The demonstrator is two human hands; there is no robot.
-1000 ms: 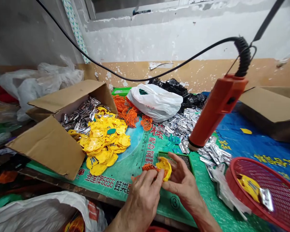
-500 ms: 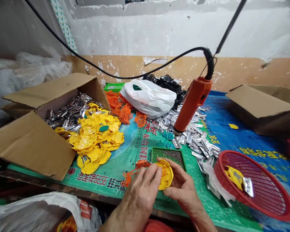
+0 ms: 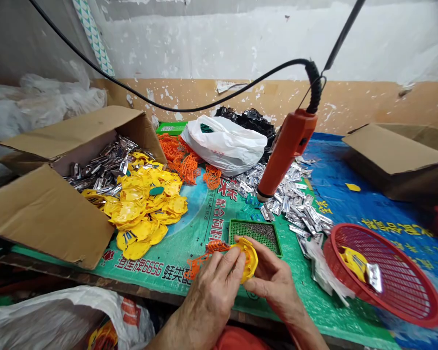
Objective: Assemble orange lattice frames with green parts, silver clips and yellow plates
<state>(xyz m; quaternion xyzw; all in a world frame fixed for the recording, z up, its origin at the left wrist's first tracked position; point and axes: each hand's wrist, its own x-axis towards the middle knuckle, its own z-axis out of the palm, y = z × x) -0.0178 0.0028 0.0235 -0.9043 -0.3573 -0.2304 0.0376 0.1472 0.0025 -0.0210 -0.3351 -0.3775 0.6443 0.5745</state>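
Between my two hands, low in the middle of the head view, is a yellow plastic shell (image 3: 251, 257) with small posts inside, tilted toward me. My right hand (image 3: 275, 277) grips its far edge, thumb below and fingers behind. Bent over the near side, the fingers of my left hand (image 3: 219, 272) pinch at the shell's inside; their tips are partly hidden. Just left of them lie orange lattice pieces (image 3: 199, 262) on the green sheet. Beyond my hands sits a green tray (image 3: 234, 233) holding many small metal screws.
An orange electric screwdriver (image 3: 288, 155) hangs over silver metal parts (image 3: 284, 194). Yellow shells (image 3: 146, 194) spill before an open cardboard box (image 3: 47, 214). A white bag (image 3: 226, 146) stands behind. At right are a red basket (image 3: 394, 262) and another box (image 3: 390, 155).
The yellow shell has tilted and turned slightly between my hands, showing less of its inside. The whole view has shifted a little; both hands keep their hold.
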